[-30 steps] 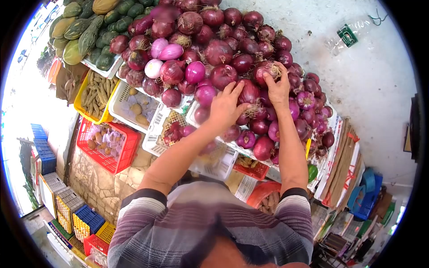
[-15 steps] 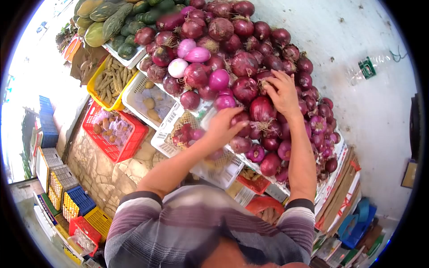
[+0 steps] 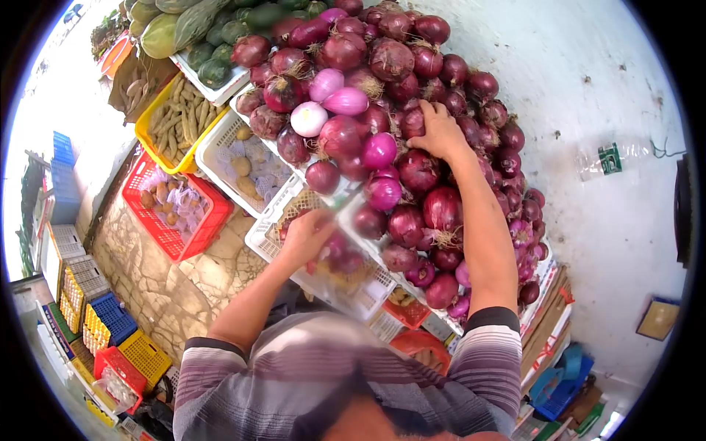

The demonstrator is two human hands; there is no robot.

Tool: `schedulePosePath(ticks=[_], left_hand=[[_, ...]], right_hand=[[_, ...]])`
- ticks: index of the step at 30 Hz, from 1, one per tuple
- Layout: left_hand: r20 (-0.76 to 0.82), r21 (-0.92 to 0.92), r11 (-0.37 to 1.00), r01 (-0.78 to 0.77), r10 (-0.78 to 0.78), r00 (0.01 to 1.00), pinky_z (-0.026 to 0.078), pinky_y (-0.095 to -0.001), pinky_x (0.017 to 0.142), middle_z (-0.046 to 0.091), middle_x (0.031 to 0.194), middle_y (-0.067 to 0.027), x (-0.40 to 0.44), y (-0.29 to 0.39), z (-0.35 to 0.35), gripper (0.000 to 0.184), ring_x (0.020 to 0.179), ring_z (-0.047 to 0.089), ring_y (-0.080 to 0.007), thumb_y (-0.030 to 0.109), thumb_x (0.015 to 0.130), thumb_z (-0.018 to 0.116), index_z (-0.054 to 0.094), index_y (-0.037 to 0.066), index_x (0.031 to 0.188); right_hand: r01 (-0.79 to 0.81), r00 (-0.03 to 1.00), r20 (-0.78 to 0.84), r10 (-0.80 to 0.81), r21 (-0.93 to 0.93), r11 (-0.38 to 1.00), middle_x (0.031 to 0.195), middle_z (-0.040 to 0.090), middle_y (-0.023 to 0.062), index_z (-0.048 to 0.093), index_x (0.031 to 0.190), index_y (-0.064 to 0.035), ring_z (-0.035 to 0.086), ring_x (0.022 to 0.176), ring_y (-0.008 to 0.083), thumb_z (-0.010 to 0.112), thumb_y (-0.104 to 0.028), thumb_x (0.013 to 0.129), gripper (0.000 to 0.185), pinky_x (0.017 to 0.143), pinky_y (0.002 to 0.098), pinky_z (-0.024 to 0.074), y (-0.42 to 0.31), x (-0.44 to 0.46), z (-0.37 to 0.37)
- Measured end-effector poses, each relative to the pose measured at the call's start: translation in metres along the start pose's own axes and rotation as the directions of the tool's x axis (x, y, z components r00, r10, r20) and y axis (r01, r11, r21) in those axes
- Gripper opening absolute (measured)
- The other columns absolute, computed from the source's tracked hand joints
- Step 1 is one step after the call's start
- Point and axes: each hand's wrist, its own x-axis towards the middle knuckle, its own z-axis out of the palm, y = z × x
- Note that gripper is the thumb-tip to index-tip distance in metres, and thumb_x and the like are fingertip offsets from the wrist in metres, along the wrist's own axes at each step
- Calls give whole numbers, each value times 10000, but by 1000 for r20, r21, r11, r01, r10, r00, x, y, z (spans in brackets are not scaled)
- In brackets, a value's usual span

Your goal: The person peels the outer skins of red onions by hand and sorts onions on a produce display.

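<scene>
Red onions point(image 3: 443, 209) lie heaped on a white stand before me. My right hand point(image 3: 439, 134) reaches into the upper middle of the heap, its fingers curved over a red onion point(image 3: 412, 121). Lower and to the left, my left hand point(image 3: 309, 232) hangs over a white crate point(image 3: 266, 234) with its fingers curled; what they hold, if anything, is hidden. Beside that hand, several onions point(image 3: 340, 253) show in what looks like a clear plastic bag. Peeled pink and white onions point(image 3: 308, 119) sit on the heap's left side.
Left of the heap stand a white crate of potatoes point(image 3: 213, 158), a yellow crate of long tubers point(image 3: 158, 140) and a red crate point(image 3: 202, 234) with netted produce. Green squashes point(image 3: 215, 72) lie at the upper left. A plastic bottle point(image 3: 609, 159) rests on the white surface at right.
My left hand has moved away from the onion heap, down and left to the crate and bag. My right hand has shifted up and left onto another onion. The view has shifted slightly.
</scene>
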Motion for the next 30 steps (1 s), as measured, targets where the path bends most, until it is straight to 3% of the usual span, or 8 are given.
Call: schedulePosePath(ticks=[4,10,14,20,22,25,28,30], left_hand=[[-6,-55,998,42,-42,999,555,-342,517,720,881,-140,-5,-13,-20,345,591,695,-214,194,960,645,627,1,1246],[-172,-123,991,48,-69,983,572,-351,749,738,899,-128,1,-70,-46,366,785,719,-226,183,940,682,624,-10,1245],[-454,258,961,97,32,891,507,-436,903,668,1143,-192,13,-92,-69,384,1035,651,-338,231,909,701,644,21,1224],[-377,408,882,235,-72,923,472,-472,987,637,1224,-228,51,-167,-69,535,1162,599,-400,342,908,687,563,64,1348],[-308,389,873,296,-179,934,484,-480,967,640,1234,-230,56,-171,-70,549,1156,614,-401,372,909,682,562,68,1351],[-283,473,812,343,-229,931,519,-504,890,704,1063,-226,66,-160,-67,563,1030,675,-411,490,945,604,574,88,1339],[-298,514,788,340,-207,932,526,-528,834,719,940,-228,71,-175,-65,534,949,688,-429,524,982,526,597,93,1288],[-260,516,779,356,-253,932,522,-536,827,716,946,-236,76,-174,-67,515,949,683,-435,519,991,511,601,95,1269]], right_hand=[[-215,977,21,214,141,966,1427,465,331,354,1504,-13,564,1241,461,826,-509,696,1059,1046,467,477,5,12,-9],[-231,928,-175,328,421,877,1289,608,315,502,1407,32,616,1195,410,813,-538,708,954,1017,429,487,35,22,2],[-170,853,-278,442,653,738,1255,657,226,516,1384,58,649,1141,304,803,-415,793,809,984,380,502,58,25,-4],[-320,872,-339,352,150,936,1145,678,292,545,1335,40,654,1100,420,747,-587,786,857,967,464,503,5,8,-14],[-426,904,72,421,88,900,1280,592,304,531,1350,29,590,1212,426,692,-583,839,813,1003,485,484,-2,17,-22],[-317,948,8,317,94,944,1333,571,304,527,1361,32,576,1235,421,688,-529,874,761,1026,477,467,-20,21,-41],[14,904,-399,151,382,924,1352,561,310,519,1375,36,551,1262,426,729,-486,857,765,1053,464,447,-41,47,-34],[138,864,-498,82,390,911,1369,555,299,474,1431,28,536,1291,410,791,-500,800,882,1079,439,423,-46,84,-21]])
